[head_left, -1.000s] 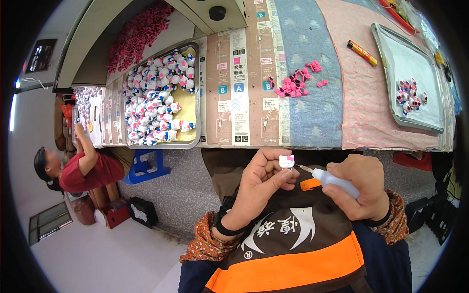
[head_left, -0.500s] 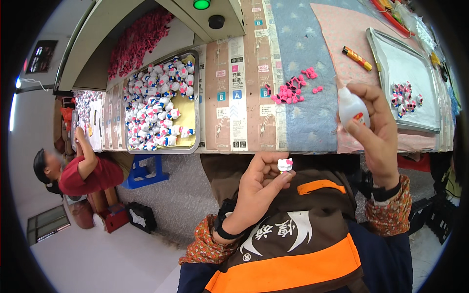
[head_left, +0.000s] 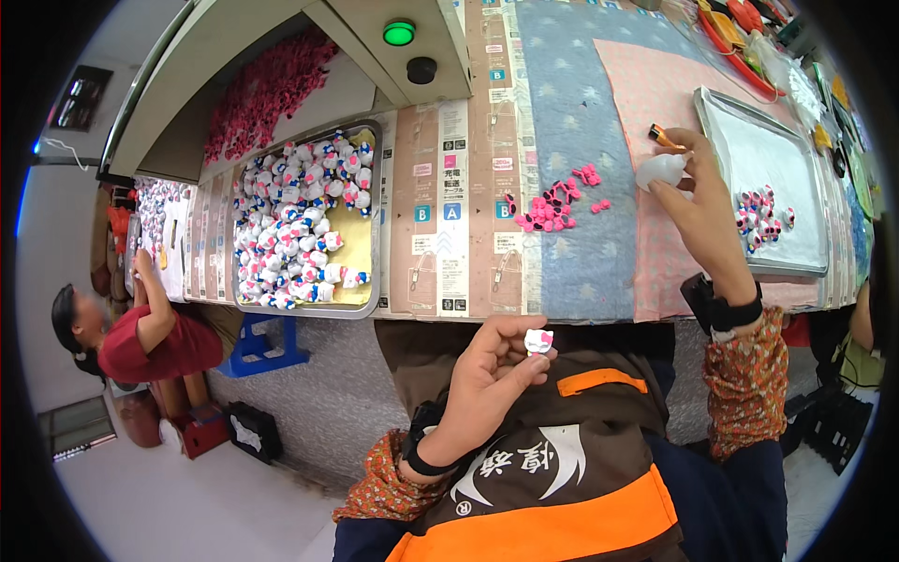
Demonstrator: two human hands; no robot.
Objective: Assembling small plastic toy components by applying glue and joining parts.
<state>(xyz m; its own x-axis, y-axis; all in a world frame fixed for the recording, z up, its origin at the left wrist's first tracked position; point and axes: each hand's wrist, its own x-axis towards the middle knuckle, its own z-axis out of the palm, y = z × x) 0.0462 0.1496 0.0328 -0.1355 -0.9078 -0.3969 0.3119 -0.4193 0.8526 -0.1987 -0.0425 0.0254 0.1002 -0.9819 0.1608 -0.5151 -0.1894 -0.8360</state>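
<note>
Near the table's front edge, my left hand [head_left: 487,370] pinches a small white cat-head figurine [head_left: 537,341] with a pink bow between thumb and fingers. My right hand [head_left: 700,197] is over the pink cloth, with its thumb and fingers around one end of a white squeeze bottle [head_left: 659,170]. The bottle is tipped onto its side; whether it touches the cloth I cannot tell. Just beyond the bottle lies a yellow, red and black tube [head_left: 665,138], partly hidden by the hand. Small pink pieces [head_left: 552,208] are heaped on the blue cloth, left of the bottle.
A metal tray [head_left: 376,225] full of white, pink and blue figurines is on the left, beside a machine housing [head_left: 431,42] with a green light. Another tray [head_left: 782,266] on the right holds several small figures [head_left: 760,217]. A person [head_left: 150,337] in red works at far left.
My right hand has moved farther in over the table, and the squeeze bottle has gone from upright to lying sideways beside the tube. My left hand still holds the figurine.
</note>
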